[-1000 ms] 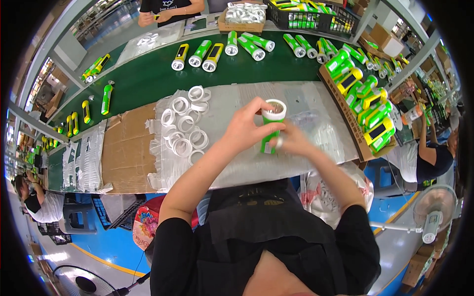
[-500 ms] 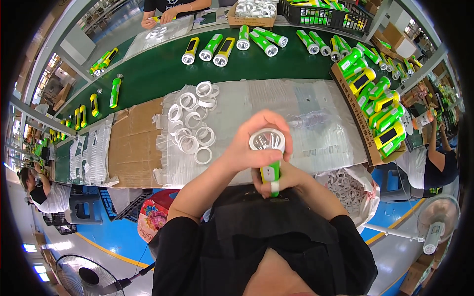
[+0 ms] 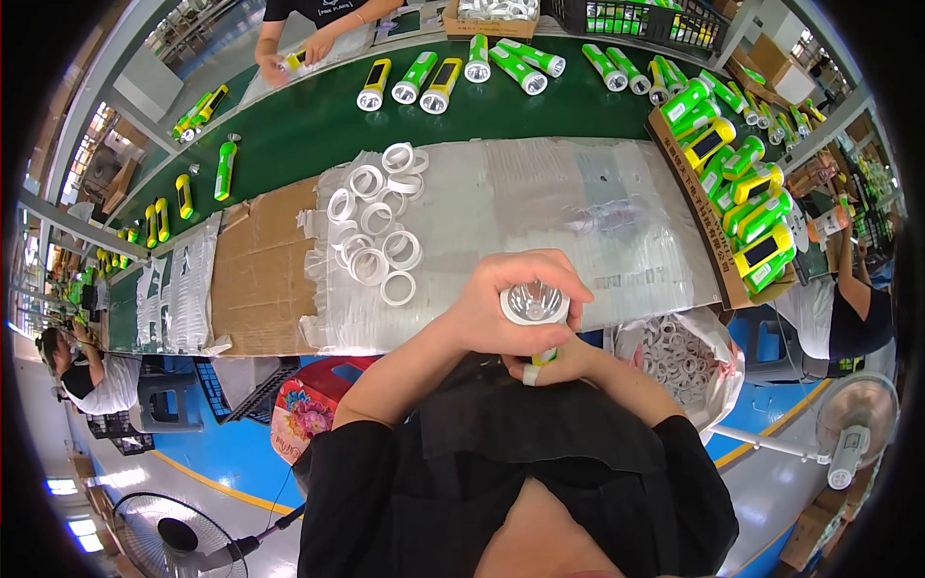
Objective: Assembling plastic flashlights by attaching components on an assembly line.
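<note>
Close in front of my body I hold a green and white flashlight (image 3: pixel 536 302), its round white-rimmed lens turned up toward me. My left hand (image 3: pixel 487 306) curls around the lens head, fingers over its far side and thumb along the near side. Below it, my right hand (image 3: pixel 570 362) grips the body, which is mostly hidden by both hands; a pale band circles one finger. To the left on the plastic-covered bench lie several loose white rings (image 3: pixel 368 265).
A cardboard box (image 3: pixel 696 197) of flashlights stands at the right. More flashlights (image 3: pixel 441 87) lie across the green belt (image 3: pixel 289 135). A bag of white rings (image 3: pixel 674 361) hangs below the bench's right edge. Across the belt, a co-worker's hands (image 3: pixel 313 48) hold a flashlight.
My hands and the flashlight have shifted slightly right. The lens now faces me more squarely, and less of the body shows beneath my left hand. The co-worker's hands have moved left and nearer.
</note>
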`<state>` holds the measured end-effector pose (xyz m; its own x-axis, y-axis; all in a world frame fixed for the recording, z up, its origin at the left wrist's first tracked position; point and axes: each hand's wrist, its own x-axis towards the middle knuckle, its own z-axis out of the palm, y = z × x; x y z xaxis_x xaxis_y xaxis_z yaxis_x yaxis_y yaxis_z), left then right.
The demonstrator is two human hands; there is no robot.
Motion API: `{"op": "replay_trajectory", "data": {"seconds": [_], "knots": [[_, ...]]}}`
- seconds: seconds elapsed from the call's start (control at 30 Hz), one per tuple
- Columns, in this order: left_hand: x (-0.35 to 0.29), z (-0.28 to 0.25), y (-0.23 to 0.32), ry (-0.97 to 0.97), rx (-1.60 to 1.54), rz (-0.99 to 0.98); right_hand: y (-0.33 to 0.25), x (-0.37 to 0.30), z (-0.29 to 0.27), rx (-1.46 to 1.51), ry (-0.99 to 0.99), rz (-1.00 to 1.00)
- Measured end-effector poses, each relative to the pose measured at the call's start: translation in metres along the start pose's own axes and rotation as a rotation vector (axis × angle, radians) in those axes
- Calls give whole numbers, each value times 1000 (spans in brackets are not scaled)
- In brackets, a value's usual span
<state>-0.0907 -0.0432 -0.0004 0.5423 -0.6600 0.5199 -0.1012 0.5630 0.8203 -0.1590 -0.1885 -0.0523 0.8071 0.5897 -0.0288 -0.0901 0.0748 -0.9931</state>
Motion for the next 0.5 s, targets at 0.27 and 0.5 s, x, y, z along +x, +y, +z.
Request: {"op": "replay_trajectory", "data": {"seconds": [0.27,0.5], "knots": [[-4,-17,-5,57,-126,14,6,15,5,-167,282,-126],[-9,-29,-6,133,0,-94,12,23,-9,-440,490,-138]]}}
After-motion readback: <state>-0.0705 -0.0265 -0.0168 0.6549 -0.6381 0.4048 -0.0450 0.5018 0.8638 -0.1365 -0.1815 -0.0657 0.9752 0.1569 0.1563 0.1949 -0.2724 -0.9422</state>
